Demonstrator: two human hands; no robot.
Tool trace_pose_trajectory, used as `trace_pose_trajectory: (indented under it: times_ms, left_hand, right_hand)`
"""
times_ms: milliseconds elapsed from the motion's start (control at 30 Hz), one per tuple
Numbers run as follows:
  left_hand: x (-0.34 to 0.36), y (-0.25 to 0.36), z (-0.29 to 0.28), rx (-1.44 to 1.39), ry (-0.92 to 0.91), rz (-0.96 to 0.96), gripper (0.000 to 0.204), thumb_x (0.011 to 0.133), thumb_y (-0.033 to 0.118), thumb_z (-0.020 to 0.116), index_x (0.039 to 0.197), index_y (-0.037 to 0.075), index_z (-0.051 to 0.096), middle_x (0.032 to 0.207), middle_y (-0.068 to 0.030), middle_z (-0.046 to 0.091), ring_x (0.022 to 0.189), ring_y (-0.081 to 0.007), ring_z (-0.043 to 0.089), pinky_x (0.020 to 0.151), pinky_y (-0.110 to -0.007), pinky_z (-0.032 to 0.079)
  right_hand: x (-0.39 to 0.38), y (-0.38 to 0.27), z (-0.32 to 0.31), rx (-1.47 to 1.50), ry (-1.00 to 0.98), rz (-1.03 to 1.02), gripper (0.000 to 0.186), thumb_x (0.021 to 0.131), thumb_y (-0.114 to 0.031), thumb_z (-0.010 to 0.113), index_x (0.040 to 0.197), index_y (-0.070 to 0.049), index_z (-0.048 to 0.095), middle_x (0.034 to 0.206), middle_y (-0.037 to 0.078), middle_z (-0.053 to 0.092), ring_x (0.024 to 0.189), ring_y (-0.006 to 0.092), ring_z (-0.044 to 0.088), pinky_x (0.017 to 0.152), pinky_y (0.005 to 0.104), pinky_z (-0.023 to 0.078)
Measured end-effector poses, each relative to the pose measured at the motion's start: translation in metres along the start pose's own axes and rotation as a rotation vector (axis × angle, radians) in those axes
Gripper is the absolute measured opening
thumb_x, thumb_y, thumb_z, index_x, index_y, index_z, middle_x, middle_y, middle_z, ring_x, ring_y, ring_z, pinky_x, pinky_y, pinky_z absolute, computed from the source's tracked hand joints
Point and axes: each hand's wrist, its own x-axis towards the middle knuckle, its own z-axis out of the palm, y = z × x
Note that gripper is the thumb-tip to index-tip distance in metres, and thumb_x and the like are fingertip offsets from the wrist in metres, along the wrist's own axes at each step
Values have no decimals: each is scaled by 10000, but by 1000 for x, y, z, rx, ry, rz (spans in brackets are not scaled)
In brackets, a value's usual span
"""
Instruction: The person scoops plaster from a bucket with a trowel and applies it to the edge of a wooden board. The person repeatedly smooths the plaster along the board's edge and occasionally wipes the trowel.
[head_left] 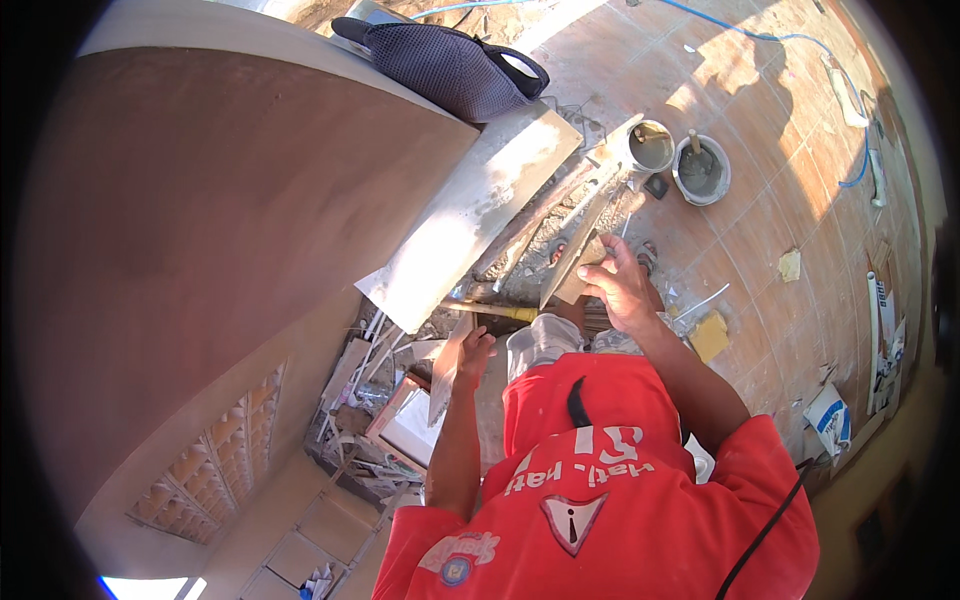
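Note:
My right hand (618,285) grips a narrow tan board (570,260) in the middle, angled up toward the buckets. My left hand (476,348) is closed on a thin pale board (442,385) lower on the left. Between my hands, a yellow-handled tool (510,311) lies across the debris. Above my right hand sit a bucket (650,153) of grey liquid and a white bucket (707,188) of grey mix, each with something sticking out. My sandalled feet show partly behind the right board.
A pale ledge (430,255) borders a brown wall (230,200) at left, with a grey mesh bag (440,70) on top. Wood offcuts and white pipes clutter the ground beside it. A blue hose (760,36) crosses the tiled floor (760,240); scraps (828,420) lie at right.

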Motion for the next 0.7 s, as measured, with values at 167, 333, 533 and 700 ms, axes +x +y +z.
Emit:
trace_pose_trajectory:
  times_ms: [167, 333, 533, 700]
  left_hand:
    - [-21, -2, 3, -3, 36, -21, 473, 927, 188, 567, 1337, -29, 473, 1055, -114, 635, 852, -190, 641, 760, -308, 543]
    - [-33, -65, 4, -154, 72, -51, 406, 938, 169, 547, 1322, 44, 509, 1002, -84, 627, 835, -185, 647, 746, -316, 560]
    - [-64, -87, 13, -81, 80, -212, 431, 899, 150, 574, 1281, -44, 519, 995, -88, 624, 898, -175, 621, 730, -307, 552]
    - [-68, -90, 7, -173, 119, -192, 445, 891, 152, 597, 1285, -39, 518, 1039, -92, 622, 902, -175, 621, 723, -304, 549]
  right_hand:
    - [13, 29, 44, 76, 12, -2, 596, 862, -67, 649, 1378, -31, 353, 1135, 112, 589, 1017, 202, 604, 802, 390, 564]
    - [37, 31, 68, 85, 89, -28, 608, 865, -90, 661, 1395, -58, 365, 1141, 77, 582, 999, 193, 595, 788, 368, 553]
    - [55, 29, 67, 114, 85, -115, 545, 871, -107, 670, 1346, -48, 409, 1077, 89, 602, 943, 188, 620, 754, 332, 557]
    - [48, 45, 85, 150, -40, -44, 606, 864, -125, 677, 1375, -24, 366, 1106, 109, 590, 944, 206, 616, 790, 377, 553]
